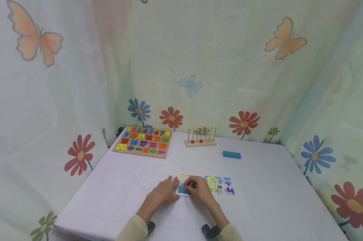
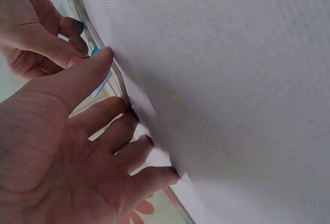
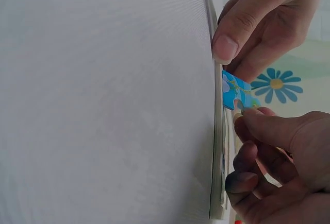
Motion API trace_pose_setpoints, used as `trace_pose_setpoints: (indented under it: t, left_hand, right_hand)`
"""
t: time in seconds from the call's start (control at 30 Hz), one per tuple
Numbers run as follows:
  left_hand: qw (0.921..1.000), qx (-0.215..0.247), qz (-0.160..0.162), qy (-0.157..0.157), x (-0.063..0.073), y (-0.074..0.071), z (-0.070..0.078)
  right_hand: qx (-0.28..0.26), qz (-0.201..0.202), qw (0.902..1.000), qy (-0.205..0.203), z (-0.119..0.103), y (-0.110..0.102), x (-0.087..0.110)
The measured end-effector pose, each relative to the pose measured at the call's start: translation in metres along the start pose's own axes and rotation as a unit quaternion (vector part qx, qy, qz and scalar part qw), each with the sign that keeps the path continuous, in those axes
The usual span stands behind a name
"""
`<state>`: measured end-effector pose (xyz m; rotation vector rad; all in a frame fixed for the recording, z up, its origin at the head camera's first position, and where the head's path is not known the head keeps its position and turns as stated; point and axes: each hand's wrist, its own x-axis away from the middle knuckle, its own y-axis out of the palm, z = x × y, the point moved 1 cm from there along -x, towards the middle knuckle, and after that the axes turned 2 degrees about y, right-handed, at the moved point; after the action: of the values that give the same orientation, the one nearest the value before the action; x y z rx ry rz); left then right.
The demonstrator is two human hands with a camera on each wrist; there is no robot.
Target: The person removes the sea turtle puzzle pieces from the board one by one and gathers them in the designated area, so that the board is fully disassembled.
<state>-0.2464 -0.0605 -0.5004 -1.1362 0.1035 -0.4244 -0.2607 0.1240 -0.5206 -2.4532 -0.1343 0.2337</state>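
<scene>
A shallow wooden puzzle tray (image 1: 189, 174) lies on the white-covered table, with blue jigsaw pieces (image 1: 181, 190) in its near left part. My left hand (image 1: 162, 193) rests at the tray's left side; its thumb touches the near edge and its fingers are spread, fairly straight. Above the tray, my right hand (image 1: 201, 190) pinches a blue jigsaw piece (image 3: 236, 90) between thumb and forefinger. In the right wrist view that piece stands tilted at the tray's edge. Several loose jigsaw pieces (image 1: 219, 185), yellow, blue and purple, lie right of the tray, partly behind the right hand.
A wooden number board (image 1: 142, 155) lies at the back left. A pegged counting stand (image 1: 201, 144) with red beads is at the back middle. Right of it lies a blue-green block (image 1: 231, 154). Printed curtains (image 1: 217, 60) enclose the table's back and sides.
</scene>
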Motion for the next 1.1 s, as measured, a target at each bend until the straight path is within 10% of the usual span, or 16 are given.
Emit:
trace_pose_setpoints:
  t: [1.1]
  left_hand:
    - [0.9998,0.007,-0.014,-0.014,-0.003,-0.001,-0.001]
  right_hand:
    - [-0.041,0.051,0.9979,0.006,-0.012,-0.054,0.02]
